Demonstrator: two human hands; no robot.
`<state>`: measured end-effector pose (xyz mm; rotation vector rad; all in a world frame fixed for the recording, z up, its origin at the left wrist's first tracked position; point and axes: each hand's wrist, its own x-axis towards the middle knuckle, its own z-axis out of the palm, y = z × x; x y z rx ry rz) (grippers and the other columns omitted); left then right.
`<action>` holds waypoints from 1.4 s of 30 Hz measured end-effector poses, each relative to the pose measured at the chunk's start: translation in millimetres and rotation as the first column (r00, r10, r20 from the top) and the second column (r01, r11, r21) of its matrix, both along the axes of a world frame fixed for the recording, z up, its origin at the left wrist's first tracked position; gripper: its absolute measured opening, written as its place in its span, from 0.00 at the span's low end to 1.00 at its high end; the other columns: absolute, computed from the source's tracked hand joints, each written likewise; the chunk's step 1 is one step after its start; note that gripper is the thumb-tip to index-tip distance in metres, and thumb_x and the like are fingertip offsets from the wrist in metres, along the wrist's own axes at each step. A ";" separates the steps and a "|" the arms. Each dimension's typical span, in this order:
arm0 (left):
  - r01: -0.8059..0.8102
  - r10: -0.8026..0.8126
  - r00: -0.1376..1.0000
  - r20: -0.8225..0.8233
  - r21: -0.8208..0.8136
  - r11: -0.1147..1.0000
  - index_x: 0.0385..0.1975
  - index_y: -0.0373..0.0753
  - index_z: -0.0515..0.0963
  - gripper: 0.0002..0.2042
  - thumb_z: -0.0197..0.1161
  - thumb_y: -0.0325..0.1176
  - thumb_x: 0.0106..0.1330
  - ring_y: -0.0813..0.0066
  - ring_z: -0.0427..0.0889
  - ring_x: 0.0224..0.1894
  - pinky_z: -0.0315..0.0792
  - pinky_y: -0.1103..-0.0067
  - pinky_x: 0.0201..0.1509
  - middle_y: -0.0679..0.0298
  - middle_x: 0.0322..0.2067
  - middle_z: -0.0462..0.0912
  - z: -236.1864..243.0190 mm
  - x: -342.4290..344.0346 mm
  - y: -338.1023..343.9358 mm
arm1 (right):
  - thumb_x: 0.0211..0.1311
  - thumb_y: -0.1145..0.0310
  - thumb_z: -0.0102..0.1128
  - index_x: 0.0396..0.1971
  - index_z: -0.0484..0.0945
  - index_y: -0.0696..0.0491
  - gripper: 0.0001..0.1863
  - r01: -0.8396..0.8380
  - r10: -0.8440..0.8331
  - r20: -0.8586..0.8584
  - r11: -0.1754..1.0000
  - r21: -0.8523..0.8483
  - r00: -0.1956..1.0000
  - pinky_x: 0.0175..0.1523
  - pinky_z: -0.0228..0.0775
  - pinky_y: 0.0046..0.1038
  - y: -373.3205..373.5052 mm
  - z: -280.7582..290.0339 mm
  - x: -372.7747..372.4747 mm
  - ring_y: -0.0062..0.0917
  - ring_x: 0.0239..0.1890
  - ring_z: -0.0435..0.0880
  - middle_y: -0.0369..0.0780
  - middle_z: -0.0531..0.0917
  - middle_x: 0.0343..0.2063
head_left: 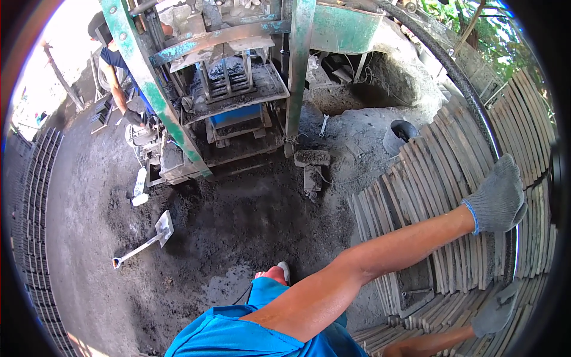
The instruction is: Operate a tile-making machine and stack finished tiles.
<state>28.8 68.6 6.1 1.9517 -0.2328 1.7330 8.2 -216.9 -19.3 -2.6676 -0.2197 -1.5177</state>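
My left hand (pixel 498 193), in a grey knitted glove with a blue cuff, reaches far right. Its fingers are closed over a dark curved pipe (pixel 467 89) that runs down across stacks of thin boards (pixel 440 154). Lower at the right edge, my right hand (pixel 492 312), also gloved, is against the lower boards; its fingers look curled, but what they hold is unclear.
A worn green press machine (pixel 297 71) stands ahead, with another person (pixel 116 83) at its left side. A shovel (pixel 160 229) and plastic bottle (pixel 141 181) lie on the dirty floor. A wrench (pixel 325 124) and bucket (pixel 397 140) are right of the machine. Racks (pixel 38 208) line the far left.
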 end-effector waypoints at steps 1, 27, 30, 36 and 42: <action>0.005 -0.005 1.000 0.003 -0.001 1.000 0.17 0.32 0.80 0.16 0.59 0.40 0.58 0.43 0.75 0.38 0.57 0.47 0.67 0.47 0.23 0.76 2.0 -3.1 -0.4 | 0.76 0.45 0.45 0.56 0.82 0.47 0.26 -0.038 0.038 0.024 0.999 -0.005 0.999 0.55 0.75 0.30 0.1 1.4 -2.1 0.36 0.50 0.86 0.40 0.86 0.51; -0.049 0.048 0.999 0.018 0.039 0.998 0.13 0.37 0.77 0.15 0.60 0.39 0.57 0.53 0.73 0.31 0.64 0.55 0.56 0.55 0.17 0.72 8.5 -20.2 2.4 | 0.76 0.44 0.44 0.57 0.82 0.48 0.28 -0.015 0.014 0.016 0.999 0.043 1.000 0.56 0.75 0.31 -6.2 3.5 6.7 0.35 0.52 0.85 0.39 0.86 0.52; -0.075 0.078 0.996 -0.049 0.059 0.995 0.13 0.38 0.77 0.15 0.61 0.40 0.57 0.54 0.72 0.29 0.64 0.58 0.52 0.57 0.16 0.72 10.9 -30.0 6.0 | 0.77 0.46 0.43 0.57 0.81 0.51 0.28 -0.098 0.100 -0.038 0.994 0.052 0.994 0.57 0.74 0.30 2.4 8.5 -2.9 0.35 0.54 0.84 0.40 0.85 0.53; -0.092 0.098 0.995 -0.035 0.132 0.987 0.12 0.40 0.77 0.17 0.59 0.43 0.58 0.58 0.71 0.26 0.64 0.62 0.48 0.60 0.15 0.72 13.0 -29.1 12.5 | 0.76 0.58 0.51 0.51 0.85 0.57 0.19 -0.169 0.172 0.107 0.985 -0.033 0.979 0.49 0.79 0.29 16.3 11.1 -11.8 0.34 0.45 0.88 0.45 0.88 0.45; -0.089 0.103 0.990 -0.094 0.147 0.985 0.12 0.41 0.77 0.15 0.59 0.42 0.56 0.61 0.72 0.25 0.67 0.62 0.45 0.61 0.14 0.72 21.4 -20.1 5.2 | 0.76 0.55 0.52 0.52 0.84 0.56 0.21 -0.011 0.018 0.051 0.991 -0.137 0.999 0.50 0.79 0.30 -55.6 6.7 24.9 0.35 0.46 0.88 0.45 0.88 0.47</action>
